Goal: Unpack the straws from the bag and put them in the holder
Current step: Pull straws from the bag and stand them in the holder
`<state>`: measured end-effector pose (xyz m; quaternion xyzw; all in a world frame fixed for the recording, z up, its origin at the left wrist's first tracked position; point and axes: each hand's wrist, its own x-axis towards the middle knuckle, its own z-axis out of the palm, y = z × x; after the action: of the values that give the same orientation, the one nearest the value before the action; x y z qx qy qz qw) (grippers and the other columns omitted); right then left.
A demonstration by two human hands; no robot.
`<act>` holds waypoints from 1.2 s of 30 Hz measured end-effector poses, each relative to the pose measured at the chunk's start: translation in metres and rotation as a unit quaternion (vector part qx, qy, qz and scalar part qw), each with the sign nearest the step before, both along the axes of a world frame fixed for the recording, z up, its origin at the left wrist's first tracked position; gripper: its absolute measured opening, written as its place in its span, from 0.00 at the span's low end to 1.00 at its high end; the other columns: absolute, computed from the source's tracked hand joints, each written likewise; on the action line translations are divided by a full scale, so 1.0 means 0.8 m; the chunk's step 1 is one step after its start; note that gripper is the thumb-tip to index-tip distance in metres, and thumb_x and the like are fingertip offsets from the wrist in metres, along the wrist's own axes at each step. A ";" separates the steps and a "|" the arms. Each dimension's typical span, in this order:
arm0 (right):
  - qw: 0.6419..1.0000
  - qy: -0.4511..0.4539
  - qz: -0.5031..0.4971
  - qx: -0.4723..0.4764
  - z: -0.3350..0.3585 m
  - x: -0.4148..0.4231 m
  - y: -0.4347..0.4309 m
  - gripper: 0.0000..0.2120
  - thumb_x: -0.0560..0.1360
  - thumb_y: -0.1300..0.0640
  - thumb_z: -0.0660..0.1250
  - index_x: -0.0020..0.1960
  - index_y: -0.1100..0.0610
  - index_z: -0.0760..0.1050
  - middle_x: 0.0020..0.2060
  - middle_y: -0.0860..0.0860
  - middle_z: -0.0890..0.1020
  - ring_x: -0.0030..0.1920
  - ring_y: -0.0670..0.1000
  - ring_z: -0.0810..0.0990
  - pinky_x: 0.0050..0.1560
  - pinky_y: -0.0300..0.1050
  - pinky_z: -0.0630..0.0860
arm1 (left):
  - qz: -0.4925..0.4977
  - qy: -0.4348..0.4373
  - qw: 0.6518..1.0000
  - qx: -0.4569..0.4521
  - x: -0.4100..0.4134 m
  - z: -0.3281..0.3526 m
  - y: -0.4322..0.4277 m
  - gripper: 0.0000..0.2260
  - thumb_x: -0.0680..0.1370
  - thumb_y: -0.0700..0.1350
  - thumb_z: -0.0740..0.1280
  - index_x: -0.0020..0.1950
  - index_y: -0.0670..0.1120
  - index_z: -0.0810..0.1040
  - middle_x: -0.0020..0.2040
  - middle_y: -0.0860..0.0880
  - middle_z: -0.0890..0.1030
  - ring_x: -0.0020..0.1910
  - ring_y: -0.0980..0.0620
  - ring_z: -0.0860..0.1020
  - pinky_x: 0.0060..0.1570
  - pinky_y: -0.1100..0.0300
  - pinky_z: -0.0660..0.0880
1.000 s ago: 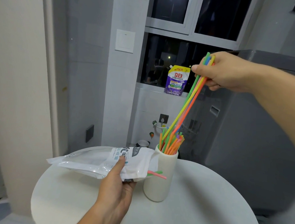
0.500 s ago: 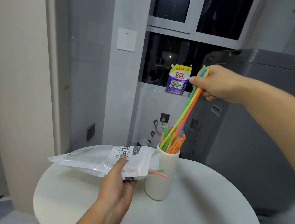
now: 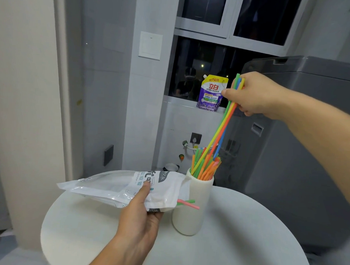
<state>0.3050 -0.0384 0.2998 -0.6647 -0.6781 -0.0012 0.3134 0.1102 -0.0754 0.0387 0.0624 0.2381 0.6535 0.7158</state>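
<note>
My right hand [image 3: 256, 94] pinches the top ends of a bundle of long straws [image 3: 220, 130], green, yellow, orange and blue. Their lower ends dip into the white cylindrical holder [image 3: 192, 215], which stands upright on the round white table [image 3: 245, 245] and holds several shorter-looking orange, green and pink straws [image 3: 205, 165]. My left hand [image 3: 140, 217] grips the white plastic straw bag [image 3: 115, 188] just left of the holder, held roughly level above the table. A pink and a green straw [image 3: 188, 203] stick out of the bag's open right end, in front of the holder.
A grey washing machine [image 3: 301, 158] stands close behind and right of the table. A purple and yellow detergent pouch [image 3: 211, 94] sits on the window ledge. A wall with a white switch plate [image 3: 150, 45] rises behind the table's left side.
My right hand has come down and slightly left with the straw bundle, sinking its lower ends deeper into the holder. My left hand and the bag have stayed in place.
</note>
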 end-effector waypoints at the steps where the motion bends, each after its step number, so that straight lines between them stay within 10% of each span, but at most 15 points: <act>1: 1.000 0.005 -0.004 0.001 0.002 0.001 0.000 0.15 0.80 0.45 0.65 0.53 0.57 0.75 0.37 0.54 0.79 0.32 0.50 0.74 0.30 0.43 0.73 | -0.002 0.000 1.000 0.003 -0.001 0.000 0.000 0.20 0.81 0.41 0.70 0.73 0.42 0.76 0.61 0.43 0.86 0.60 0.43 0.85 0.39 0.51 0.85; 20: 0.999 -0.034 0.017 0.026 -0.002 -0.007 -0.011 0.20 0.79 0.42 0.64 0.49 0.60 0.75 0.45 0.63 0.83 0.34 0.55 0.77 0.29 0.41 0.73 | -0.007 0.005 1.000 -0.009 0.002 0.000 0.001 0.20 0.80 0.41 0.70 0.73 0.43 0.76 0.62 0.43 0.85 0.59 0.43 0.84 0.35 0.53 0.85; 27: 1.000 -0.016 0.024 -0.008 -0.001 -0.014 -0.009 0.27 0.77 0.41 0.68 0.58 0.65 0.75 0.52 0.66 0.83 0.51 0.67 0.84 0.48 0.64 0.83 | -0.010 0.012 1.000 -0.002 0.003 -0.002 0.000 0.20 0.80 0.41 0.70 0.73 0.43 0.76 0.61 0.43 0.86 0.60 0.43 0.85 0.39 0.50 0.86; 36: 0.999 -0.024 0.025 0.015 -0.008 -0.012 -0.001 0.26 0.78 0.42 0.67 0.57 0.66 0.77 0.51 0.66 0.83 0.43 0.63 0.84 0.45 0.55 0.84 | -0.013 0.014 1.000 0.004 0.001 0.002 -0.003 0.19 0.81 0.41 0.70 0.72 0.42 0.77 0.61 0.43 0.86 0.60 0.43 0.84 0.43 0.47 0.85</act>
<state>0.2955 -0.0392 0.2931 -0.6425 -0.7018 -0.0195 0.3069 0.1113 -0.0777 0.0399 0.0778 0.2443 0.6445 0.7203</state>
